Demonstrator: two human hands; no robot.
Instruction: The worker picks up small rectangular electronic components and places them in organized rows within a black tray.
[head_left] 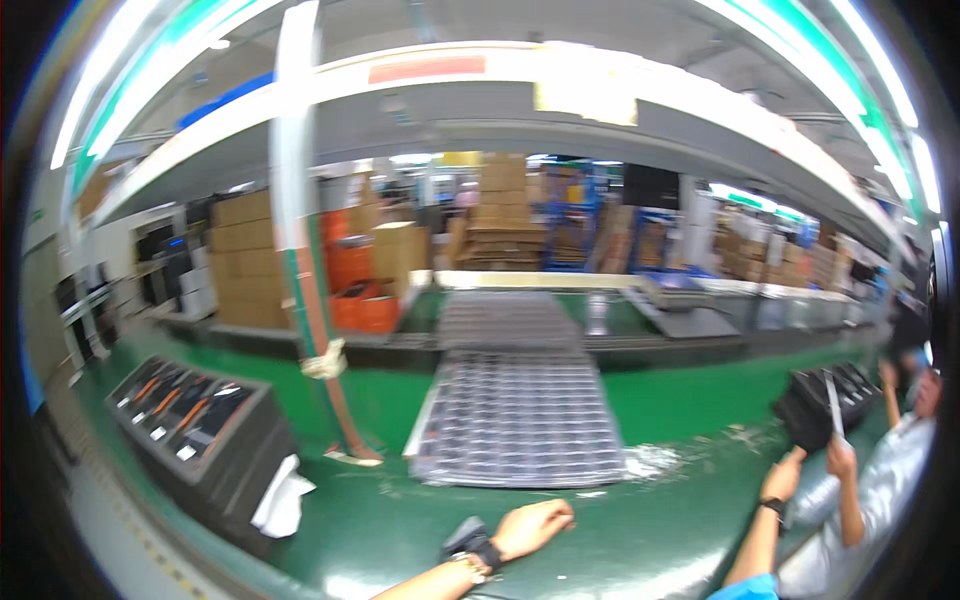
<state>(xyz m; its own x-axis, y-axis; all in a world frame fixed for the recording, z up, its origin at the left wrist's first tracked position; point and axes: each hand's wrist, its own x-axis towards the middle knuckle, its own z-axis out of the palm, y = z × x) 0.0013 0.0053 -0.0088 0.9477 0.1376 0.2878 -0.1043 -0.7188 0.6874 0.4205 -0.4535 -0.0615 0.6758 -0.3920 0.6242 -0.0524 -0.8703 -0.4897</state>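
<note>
Your left hand (535, 528): fingers loosely curled, no object visible in their grip, above or on the green tabletop (400, 520). Your right hand (785, 475), at two o'clock from the left: fingers partly extended, tips near the black bin (806, 412) at one o'clock; whether they touch it or hold anything cannot be told. At twelve o'clock from your left hand, just beyond it, lies the clear compartmented tray (520, 420). Close at your right hand's three o'clock, a co-worker's hand (842, 460) grips a pale strip (833, 400), crowding that side. From your left hand: white paper (284, 500) at nine, a slotted dark box (235, 450) between nine and ten, an upright post (318, 310) at ten, orange crates (370, 312) at eleven.
</note>
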